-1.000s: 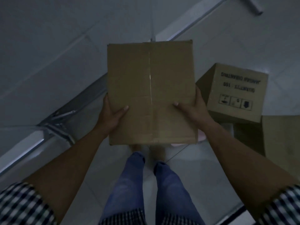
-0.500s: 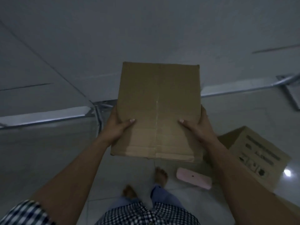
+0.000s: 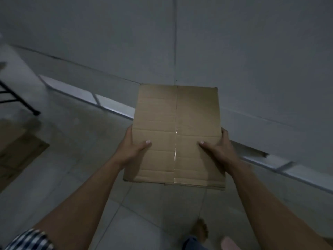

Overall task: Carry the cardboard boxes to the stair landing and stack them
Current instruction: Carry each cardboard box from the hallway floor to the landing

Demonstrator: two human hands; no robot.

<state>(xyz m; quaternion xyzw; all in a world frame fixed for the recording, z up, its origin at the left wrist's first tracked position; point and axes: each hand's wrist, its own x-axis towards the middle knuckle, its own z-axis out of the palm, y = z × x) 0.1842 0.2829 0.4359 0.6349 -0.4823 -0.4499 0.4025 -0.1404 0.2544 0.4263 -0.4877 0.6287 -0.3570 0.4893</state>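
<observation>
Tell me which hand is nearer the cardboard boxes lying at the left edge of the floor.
Left. The left hand grips the carried box on the side facing the floor boxes; the right hand holds the far side.

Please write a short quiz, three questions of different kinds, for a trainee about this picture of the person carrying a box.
1. True or false: both hands grip the cardboard box off the floor.
2. Where do the thumbs lie? A) on the top face B) tucked underneath C) off the box
3. Fill in: the clear tape strip runs along the top's ____ seam.

Key
1. True: the left hand and the right hand clasp opposite sides.
2. A
3. centre
</observation>
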